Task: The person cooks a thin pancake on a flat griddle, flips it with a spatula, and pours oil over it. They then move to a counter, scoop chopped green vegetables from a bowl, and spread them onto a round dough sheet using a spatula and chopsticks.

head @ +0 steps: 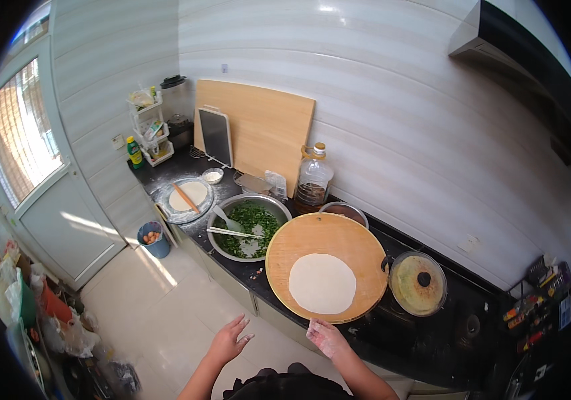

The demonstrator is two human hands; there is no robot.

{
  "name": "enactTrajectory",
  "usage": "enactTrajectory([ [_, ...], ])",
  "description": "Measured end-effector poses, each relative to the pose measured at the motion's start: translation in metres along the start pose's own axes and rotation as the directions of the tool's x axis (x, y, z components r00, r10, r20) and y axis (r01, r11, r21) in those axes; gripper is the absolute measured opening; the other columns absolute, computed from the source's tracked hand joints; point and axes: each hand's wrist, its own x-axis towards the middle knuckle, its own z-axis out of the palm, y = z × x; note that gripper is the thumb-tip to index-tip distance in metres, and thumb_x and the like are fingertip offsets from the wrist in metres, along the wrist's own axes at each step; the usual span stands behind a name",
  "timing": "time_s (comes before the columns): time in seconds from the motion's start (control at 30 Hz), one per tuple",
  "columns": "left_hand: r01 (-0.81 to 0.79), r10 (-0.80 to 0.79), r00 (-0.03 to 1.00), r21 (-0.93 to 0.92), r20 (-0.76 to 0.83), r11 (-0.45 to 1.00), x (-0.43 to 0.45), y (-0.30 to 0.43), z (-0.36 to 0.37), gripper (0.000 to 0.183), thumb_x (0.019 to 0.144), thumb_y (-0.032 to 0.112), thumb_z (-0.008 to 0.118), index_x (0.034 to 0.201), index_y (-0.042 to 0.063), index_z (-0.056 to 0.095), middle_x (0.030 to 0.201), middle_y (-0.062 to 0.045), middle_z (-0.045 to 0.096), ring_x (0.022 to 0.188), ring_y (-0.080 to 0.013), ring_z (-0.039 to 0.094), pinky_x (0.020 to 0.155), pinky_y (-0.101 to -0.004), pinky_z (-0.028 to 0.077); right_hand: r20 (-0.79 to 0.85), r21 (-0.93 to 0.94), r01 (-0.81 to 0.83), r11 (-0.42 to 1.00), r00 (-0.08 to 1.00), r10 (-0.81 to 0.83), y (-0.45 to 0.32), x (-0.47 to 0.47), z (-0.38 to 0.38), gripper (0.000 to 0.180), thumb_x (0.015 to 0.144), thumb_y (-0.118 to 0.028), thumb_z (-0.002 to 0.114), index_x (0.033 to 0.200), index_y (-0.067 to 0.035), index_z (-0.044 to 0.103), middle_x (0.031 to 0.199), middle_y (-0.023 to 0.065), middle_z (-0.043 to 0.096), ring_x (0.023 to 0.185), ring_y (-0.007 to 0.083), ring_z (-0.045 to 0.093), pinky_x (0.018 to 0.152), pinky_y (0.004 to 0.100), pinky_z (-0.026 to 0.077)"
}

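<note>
My left hand [230, 339] hangs in the air in front of the counter, holding nothing, its floured fingers apart. My right hand [326, 338], dusted with flour, is at the near rim of a round wooden board [310, 235]; whether it touches the rim is unclear. No object shows in its loosely bent fingers. A thin round sheet of dough [322, 283] lies flat on the board's near part. Left of the board stands a steel basin [210, 247] of chopped green vegetables [255, 218], with a pale spatula [229, 221] and chopsticks [228, 231] across it.
Another dough round [198, 192] lies on a floured mat under a rolling pin [185, 198]. Behind are a flour bowl [213, 175], an oil jug [314, 175] and a large board [260, 120]. A lidded pan [415, 292] stands right; a bucket of eggs [154, 242] is on the floor.
</note>
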Motion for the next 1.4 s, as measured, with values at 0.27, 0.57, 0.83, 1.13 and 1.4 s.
enactTrajectory([
  [0.27, -0.095, 0.103, 0.987, -0.071, 0.120, 0.993, 0.024, -0.018, 0.015, 0.043, 0.080, 0.022, 0.066, 0.117, 0.004, 0.056, 0.126, -0.017, 0.052, 0.109, -0.0348, 0.053, 0.091, -0.0379, 0.046, -0.421, -0.041, 0.332, 0.942, 0.850, -0.318, -0.026, -0.045, -0.053, 0.017, 0.083, 0.000, 0.057, 0.101, -0.003, 0.058, 0.085, 0.0045, 0.060, 0.071, 0.0133, 0.057, 0.066, 0.0269, 0.048],
  [0.57, -0.138, 0.152, 0.970, -0.089, 0.192, 0.986, 0.063, -0.014, 0.037, 0.044, 0.081, 0.023, 0.065, 0.119, 0.004, 0.054, 0.129, -0.018, 0.049, 0.107, -0.0350, 0.054, 0.089, -0.0391, 0.046, -0.563, 0.088, 0.467, 0.880, 0.752, -0.343, -0.047, -0.048, -0.104, 0.019, 0.077, 0.000, 0.056, 0.095, -0.005, 0.057, 0.075, 0.0035, 0.057, 0.069, 0.0160, 0.057, 0.063, 0.0298, 0.049],
  [0.83, -0.072, 0.078, 0.979, -0.040, 0.188, 0.997, 0.096, 0.010, 0.039, 0.043, 0.082, 0.023, 0.063, 0.119, 0.003, 0.054, 0.130, -0.017, 0.048, 0.105, -0.0350, 0.055, 0.086, -0.0398, 0.047, -0.435, 0.163, 0.465, 0.870, 0.825, -0.359, -0.078, 0.000, -0.109, 0.011, 0.072, -0.001, 0.051, 0.079, -0.009, 0.053, 0.065, 0.0008, 0.051, 0.061, 0.0152, 0.052, 0.059, 0.0265, 0.045],
  [1.13, -0.097, 0.092, 0.970, 0.009, 0.227, 0.995, 0.110, 0.011, 0.065, 0.044, 0.082, 0.026, 0.063, 0.119, 0.002, 0.054, 0.127, -0.018, 0.050, 0.106, -0.0348, 0.054, 0.089, -0.0395, 0.046, -0.421, 0.133, 0.493, 0.860, 0.813, -0.401, -0.085, -0.002, -0.144, 0.008, 0.072, -0.003, 0.054, 0.077, -0.010, 0.051, 0.067, -0.0015, 0.048, 0.060, 0.0123, 0.048, 0.062, 0.0250, 0.042],
  [1.4, -0.228, 0.213, 0.944, 0.030, 0.252, 0.973, 0.143, 0.002, 0.077, 0.046, 0.084, 0.029, 0.061, 0.122, 0.004, 0.052, 0.130, -0.019, 0.047, 0.105, -0.0344, 0.056, 0.088, -0.0381, 0.047, -0.616, 0.030, 0.551, 0.834, 0.667, -0.418, -0.083, -0.014, -0.151, 0.017, 0.078, -0.004, 0.058, 0.095, -0.008, 0.056, 0.072, -0.0018, 0.053, 0.063, 0.0107, 0.052, 0.059, 0.0251, 0.044],
])
